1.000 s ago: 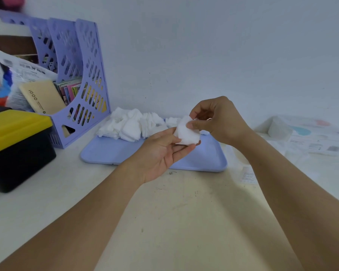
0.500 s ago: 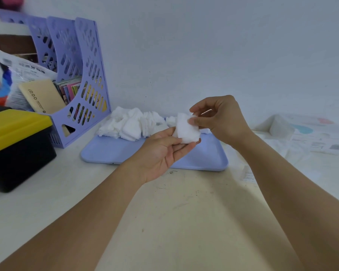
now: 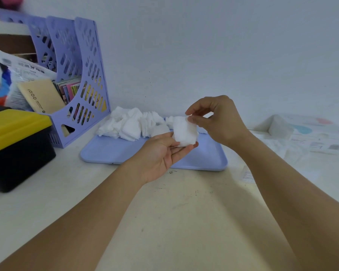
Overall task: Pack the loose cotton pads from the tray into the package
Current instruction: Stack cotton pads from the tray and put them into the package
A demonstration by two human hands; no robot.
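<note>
The left hand (image 3: 162, 153) still cradles a small white cotton-pad stack (image 3: 184, 132); the right hand (image 3: 221, 120) now pinches its top corner. Squared stack looks ready for the clear plastic package (image 3: 282, 130).

Two hands: left (image 3: 160, 153), right (image 3: 217, 120). One tray (image 3: 125, 153); behind it one heap of pads (image 3: 129, 124), uncountable. One package (image 3: 305, 132) right of the tray; one rack (image 3: 76, 75) and one box (image 3: 16, 141) left of it.

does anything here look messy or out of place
The cotton pads lie in a jumbled heap at the tray's far edge, some overhanging its left rim. Papers in the purple file rack are crumpled.
</note>
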